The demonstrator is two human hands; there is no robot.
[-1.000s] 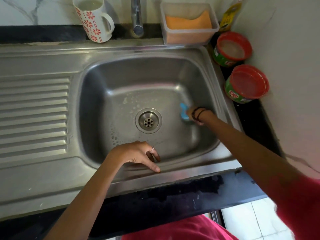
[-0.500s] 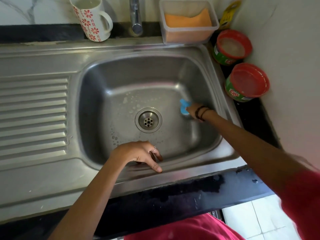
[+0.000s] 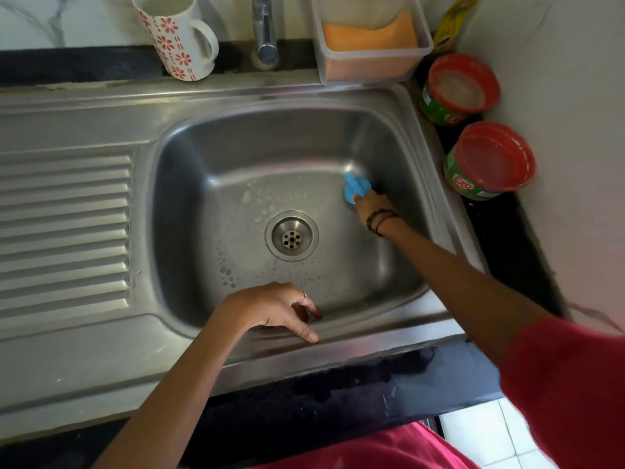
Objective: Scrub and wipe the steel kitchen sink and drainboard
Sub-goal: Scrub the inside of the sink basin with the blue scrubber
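The steel sink basin (image 3: 216, 184) fills the middle of the head view, with its round drain (image 3: 292, 235) and soap droplets on the floor. A ribbed drainboard (image 3: 64, 231) lies to its left. My right hand (image 3: 370, 206) is down in the basin's far right corner, shut on a blue scrubber (image 3: 355, 187) pressed against the steel. My left hand (image 3: 275, 308) rests on the basin's near rim, fingers loosely spread, holding nothing.
Behind the sink stand a flowered mug (image 3: 176, 35), the tap (image 3: 265, 28) and a clear box with an orange cloth (image 3: 370, 40). Two red-rimmed green tubs (image 3: 460, 88) (image 3: 490, 160) sit on the black counter at the right, by the wall.
My right hand has pushed the blue scrubber away from me, from beside the drain toward the basin's far right corner. My left hand has stayed on the near rim.
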